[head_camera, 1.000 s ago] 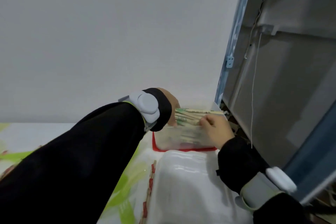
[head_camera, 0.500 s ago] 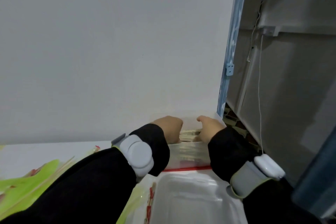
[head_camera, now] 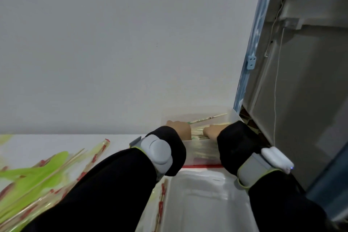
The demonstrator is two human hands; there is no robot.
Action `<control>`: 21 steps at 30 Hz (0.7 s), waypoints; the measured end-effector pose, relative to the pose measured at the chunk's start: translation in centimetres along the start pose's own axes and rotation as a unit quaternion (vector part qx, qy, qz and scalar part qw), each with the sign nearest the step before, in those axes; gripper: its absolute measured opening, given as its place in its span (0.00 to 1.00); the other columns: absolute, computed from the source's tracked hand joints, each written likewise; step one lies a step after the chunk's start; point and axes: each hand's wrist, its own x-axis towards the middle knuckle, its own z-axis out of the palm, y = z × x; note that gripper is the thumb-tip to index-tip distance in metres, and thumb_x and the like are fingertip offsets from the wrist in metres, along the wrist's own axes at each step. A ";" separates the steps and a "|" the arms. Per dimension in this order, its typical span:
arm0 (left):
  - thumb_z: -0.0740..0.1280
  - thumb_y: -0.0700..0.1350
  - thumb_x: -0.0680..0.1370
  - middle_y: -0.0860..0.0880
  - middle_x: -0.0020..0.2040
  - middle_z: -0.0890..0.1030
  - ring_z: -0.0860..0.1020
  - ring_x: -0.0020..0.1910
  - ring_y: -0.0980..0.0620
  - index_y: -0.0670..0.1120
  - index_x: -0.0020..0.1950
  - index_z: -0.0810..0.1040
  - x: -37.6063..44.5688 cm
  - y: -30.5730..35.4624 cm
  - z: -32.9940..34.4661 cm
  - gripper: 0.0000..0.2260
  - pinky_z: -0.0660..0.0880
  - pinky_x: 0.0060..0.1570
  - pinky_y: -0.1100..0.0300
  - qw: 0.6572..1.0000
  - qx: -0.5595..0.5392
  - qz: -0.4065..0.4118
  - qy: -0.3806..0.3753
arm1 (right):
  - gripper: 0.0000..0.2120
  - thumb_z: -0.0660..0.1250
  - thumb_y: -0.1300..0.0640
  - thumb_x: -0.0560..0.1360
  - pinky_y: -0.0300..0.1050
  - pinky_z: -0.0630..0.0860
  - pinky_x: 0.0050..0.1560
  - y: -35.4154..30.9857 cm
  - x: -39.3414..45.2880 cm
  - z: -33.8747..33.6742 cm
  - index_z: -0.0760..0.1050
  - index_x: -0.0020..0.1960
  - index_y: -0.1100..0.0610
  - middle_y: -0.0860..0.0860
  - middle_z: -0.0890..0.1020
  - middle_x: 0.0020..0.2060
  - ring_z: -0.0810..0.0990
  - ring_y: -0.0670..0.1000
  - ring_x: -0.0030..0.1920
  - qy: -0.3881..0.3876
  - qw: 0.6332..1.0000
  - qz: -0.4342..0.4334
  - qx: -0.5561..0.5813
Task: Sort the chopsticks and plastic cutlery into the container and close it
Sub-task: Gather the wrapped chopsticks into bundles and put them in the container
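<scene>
A clear plastic container [head_camera: 202, 151] stands at the table's far right against the wall, on a red base. Wrapped chopsticks [head_camera: 207, 118] lie across its top. My left hand [head_camera: 179, 128] and my right hand [head_camera: 211, 131] are both inside it, pressed on the chopstick bundle, fingers hidden behind the sleeves. A white container lid [head_camera: 203, 199] lies in front of it. More wrapped chopsticks [head_camera: 94, 156] and green plastic cutlery [head_camera: 35, 173] lie in a heap at the left.
A white wall rises right behind the table [head_camera: 56, 143]. A grey cabinet panel [head_camera: 301, 100] with a thin white cord stands close on the right. One wrapped chopstick pair [head_camera: 162, 203] lies along the lid's left side.
The view has tilted up and the hands sit lower in frame. Both hands have pushed deeper over the chopsticks in the container, and one chopstick pair now sticks up at the back.
</scene>
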 end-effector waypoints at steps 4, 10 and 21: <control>0.61 0.41 0.77 0.43 0.49 0.78 0.78 0.53 0.42 0.40 0.52 0.78 -1.9 -0.8 -1.0 0.08 0.73 0.49 0.55 0.986 -0.098 0.042 0.126 | 0.16 0.53 0.56 0.78 0.46 0.68 0.64 -0.9 -2.2 -1.5 0.77 0.57 0.58 0.55 0.79 0.58 0.76 0.57 0.60 0.075 0.996 0.038 0.014; 0.60 0.43 0.76 0.44 0.52 0.81 0.79 0.49 0.44 0.43 0.53 0.80 -6.9 -6.0 -4.1 0.11 0.77 0.52 0.53 0.954 -0.175 0.014 0.244 | 0.13 0.55 0.56 0.77 0.50 0.66 0.59 -8.8 -6.2 -3.3 0.75 0.57 0.54 0.54 0.78 0.58 0.72 0.58 0.61 0.172 0.982 -0.030 -0.068; 0.62 0.52 0.77 0.51 0.59 0.78 0.75 0.59 0.48 0.52 0.57 0.78 -20.7 -29.0 -4.8 0.11 0.69 0.61 0.51 0.967 -0.067 -0.133 0.206 | 0.15 0.59 0.53 0.78 0.43 0.71 0.58 -33.3 -13.0 -0.6 0.76 0.62 0.53 0.52 0.79 0.59 0.76 0.55 0.60 0.031 0.960 -0.277 0.006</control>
